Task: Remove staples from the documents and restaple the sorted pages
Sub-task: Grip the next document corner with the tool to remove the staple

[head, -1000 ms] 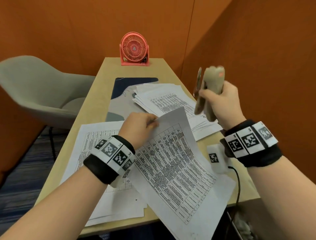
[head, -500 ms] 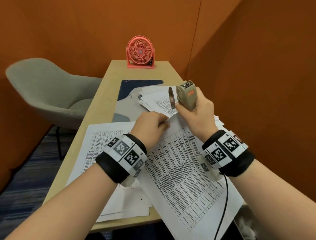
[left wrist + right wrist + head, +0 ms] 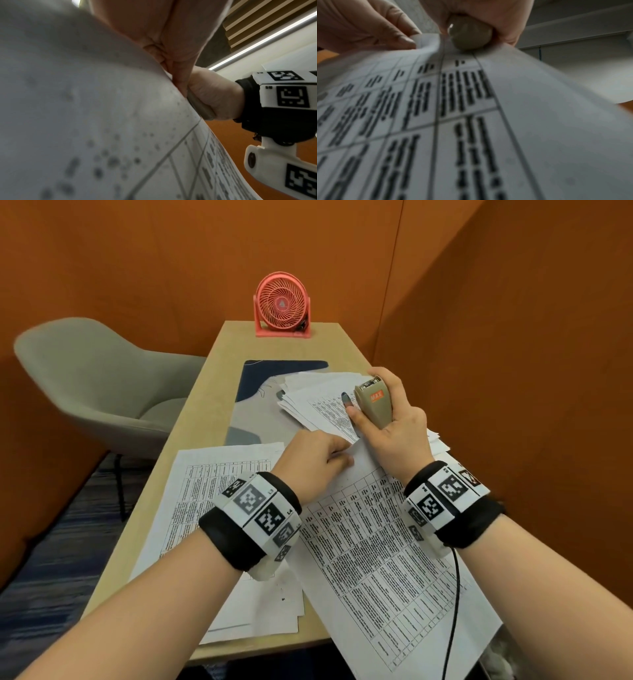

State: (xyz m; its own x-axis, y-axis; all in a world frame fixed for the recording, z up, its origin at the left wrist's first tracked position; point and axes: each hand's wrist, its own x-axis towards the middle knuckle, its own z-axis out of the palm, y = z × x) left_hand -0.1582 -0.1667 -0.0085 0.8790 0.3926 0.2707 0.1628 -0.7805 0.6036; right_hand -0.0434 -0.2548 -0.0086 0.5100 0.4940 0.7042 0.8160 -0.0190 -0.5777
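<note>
My left hand (image 3: 325, 457) pinches the top corner of a printed table document (image 3: 376, 559) that slopes off the desk's near edge. My right hand (image 3: 387, 419) grips a beige stapler (image 3: 373, 404) with an orange label, set at that same corner just right of my left fingers. The left wrist view shows the left hand (image 3: 168, 33) on the paper edge, with the right hand (image 3: 217, 94) and stapler (image 3: 200, 106) beyond. In the right wrist view the stapler's end (image 3: 469, 35) sits over the document's top edge (image 3: 471, 94), left fingers (image 3: 364, 27) beside it. The staple itself is hidden.
A loose pile of printed pages (image 3: 318, 402) lies behind the hands on a blue-grey desk mat (image 3: 253, 392). More sheets (image 3: 212, 494) lie at the left. A pink fan (image 3: 282, 304) stands at the desk's far end. A grey chair (image 3: 99, 378) is left; orange walls close in right.
My right hand brought the stapler down from a raised position to the document's top corner. My left hand kept its pinch on that corner.
</note>
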